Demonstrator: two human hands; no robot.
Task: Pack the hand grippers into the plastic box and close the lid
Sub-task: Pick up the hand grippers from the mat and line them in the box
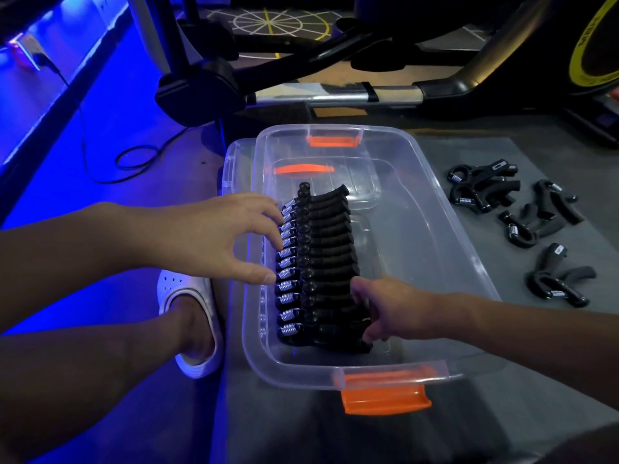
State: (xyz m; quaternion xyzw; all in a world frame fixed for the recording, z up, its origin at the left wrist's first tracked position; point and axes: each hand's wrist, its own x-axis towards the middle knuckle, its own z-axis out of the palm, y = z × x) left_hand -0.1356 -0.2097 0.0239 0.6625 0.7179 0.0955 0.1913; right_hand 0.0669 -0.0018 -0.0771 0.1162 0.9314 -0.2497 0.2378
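Note:
A clear plastic box (pixel 445 226) with orange latches stands on a grey mat. Inside, along its left wall, lies a tight row of several black hand grippers (pixel 321 249) with silver springs. My left hand (pixel 214 236) reaches over the left rim, fingers spread and touching the spring ends of the row. My right hand (pixel 385 306) rests on the foam handles at the near end of the row, fingers curled against them. Several loose hand grippers (pixel 522 222) lie on the mat to the right of the box. The clear lid (pixel 234 162) lies under the box.
An exercise bike frame (pixel 335 95) stands just behind the box. A black cable (pixel 134 159) loops on the floor at the left. My foot in a white shoe (pixel 194 326) is beside the box's left side. An orange latch (pixel 385 400) juts from the near rim.

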